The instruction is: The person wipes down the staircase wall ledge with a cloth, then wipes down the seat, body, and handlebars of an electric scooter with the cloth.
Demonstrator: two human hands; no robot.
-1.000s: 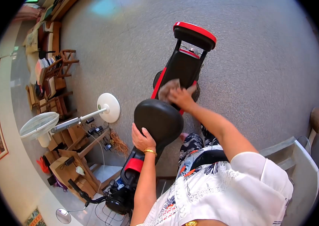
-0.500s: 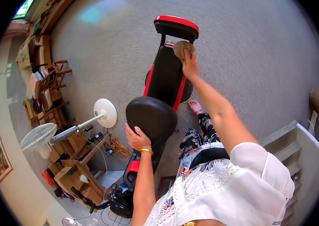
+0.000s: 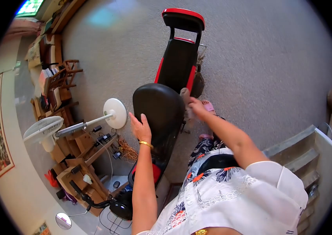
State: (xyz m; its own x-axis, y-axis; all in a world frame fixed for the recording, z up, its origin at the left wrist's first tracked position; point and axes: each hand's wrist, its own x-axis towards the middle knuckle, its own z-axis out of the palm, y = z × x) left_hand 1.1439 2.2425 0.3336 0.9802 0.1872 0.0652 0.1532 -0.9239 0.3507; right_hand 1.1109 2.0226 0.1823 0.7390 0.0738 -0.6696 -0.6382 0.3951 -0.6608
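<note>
A black and red electric scooter stands below me, with a rounded black front seat [image 3: 159, 107], a long black rear seat [image 3: 178, 64] and a red-edged backrest [image 3: 183, 19]. My left hand [image 3: 140, 127] lies at the left edge of the front seat, fingers apart, a gold bracelet on its wrist. On the seat's right side, my right hand [image 3: 197, 107] grips a brownish cloth [image 3: 185, 96], which is partly blurred.
A white fan [image 3: 115, 113] stands on the left, near wooden shelving [image 3: 83, 172] and cables [image 3: 126, 150]. Handlebars and a round mirror [image 3: 63, 221] are at lower left. Concrete steps [image 3: 301, 160] rise at lower right. My sandalled feet are right of the scooter.
My right hand has moved with the cloth from the back of the rear seat down to the front seat's right side. My left hand has shifted slightly up along the seat's left edge.
</note>
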